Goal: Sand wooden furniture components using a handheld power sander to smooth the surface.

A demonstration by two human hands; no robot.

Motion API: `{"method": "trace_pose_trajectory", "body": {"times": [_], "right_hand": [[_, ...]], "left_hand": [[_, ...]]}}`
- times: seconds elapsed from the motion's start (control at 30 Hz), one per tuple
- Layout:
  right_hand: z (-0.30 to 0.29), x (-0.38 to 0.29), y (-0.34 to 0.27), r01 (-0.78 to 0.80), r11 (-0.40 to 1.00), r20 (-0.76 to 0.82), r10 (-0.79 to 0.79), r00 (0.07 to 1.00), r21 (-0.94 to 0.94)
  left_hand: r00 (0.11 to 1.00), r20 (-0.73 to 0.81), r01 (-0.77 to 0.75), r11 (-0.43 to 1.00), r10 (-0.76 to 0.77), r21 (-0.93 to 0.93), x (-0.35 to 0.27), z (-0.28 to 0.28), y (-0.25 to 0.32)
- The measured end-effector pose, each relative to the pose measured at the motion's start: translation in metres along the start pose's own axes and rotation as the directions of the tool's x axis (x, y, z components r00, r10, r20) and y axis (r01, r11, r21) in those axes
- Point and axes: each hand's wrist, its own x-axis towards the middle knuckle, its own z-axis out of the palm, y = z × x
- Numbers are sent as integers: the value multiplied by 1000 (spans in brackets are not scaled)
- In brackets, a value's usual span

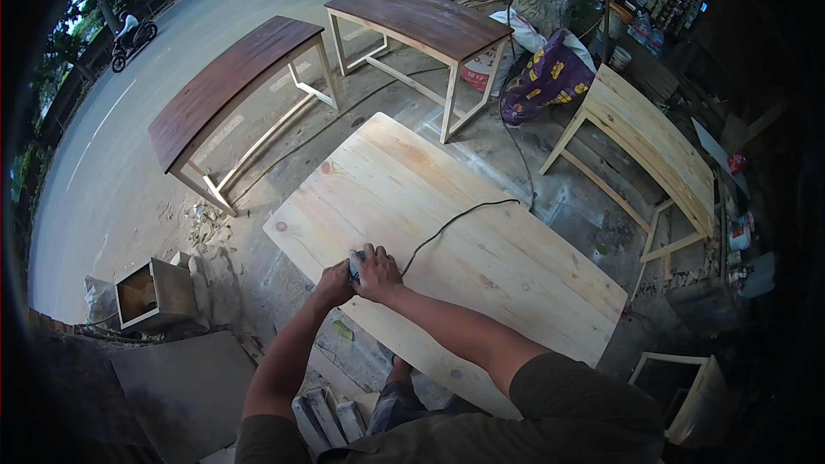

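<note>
A pale wooden tabletop point(419, 206) with rounded corners lies before me. Near its left long edge, both hands hold a small blue corded power tool point(355, 264), probably a sander, mostly covered by the fingers. My right hand point(378, 272) is laid over its top and right side. Against its left side, by the board's edge, is my left hand point(334, 283). From the tool a black cord point(451, 221) curves across the boards to the far long edge. The tool's underside is hidden.
Two tables with dark brown tops point(235, 87) point(419, 16) stand beyond, near the road. An unfinished pine table point(651, 142) is at the right. A purple sack point(548, 80) leans by a tree. Open wooden boxes point(174, 290) point(699, 399) sit either side. A motorcycle rider is on the road.
</note>
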Motion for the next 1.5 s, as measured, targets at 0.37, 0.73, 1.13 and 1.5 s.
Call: {"method": "trace_pose_trajectory", "body": {"times": [0.37, 0.73, 1.13, 1.5], "right_hand": [[-103, -321, 102, -144, 987, -52, 141, 989, -66], [-135, -478, 142, -47, 989, -89, 35, 995, -138], [-67, -164, 67, -27, 997, 11, 28, 1000, -65], [-69, 20, 57, -100, 985, 199, 128, 972, -142]], "left_hand": [[915, 361, -175, 984, 180, -46, -83, 185, 235], [795, 538, -280, 956, 282, -88, -152, 283, 339], [981, 175, 73, 994, -86, 83, -51, 116, 143], [994, -30, 101, 995, -101, 10, 67, 27, 54]]}}
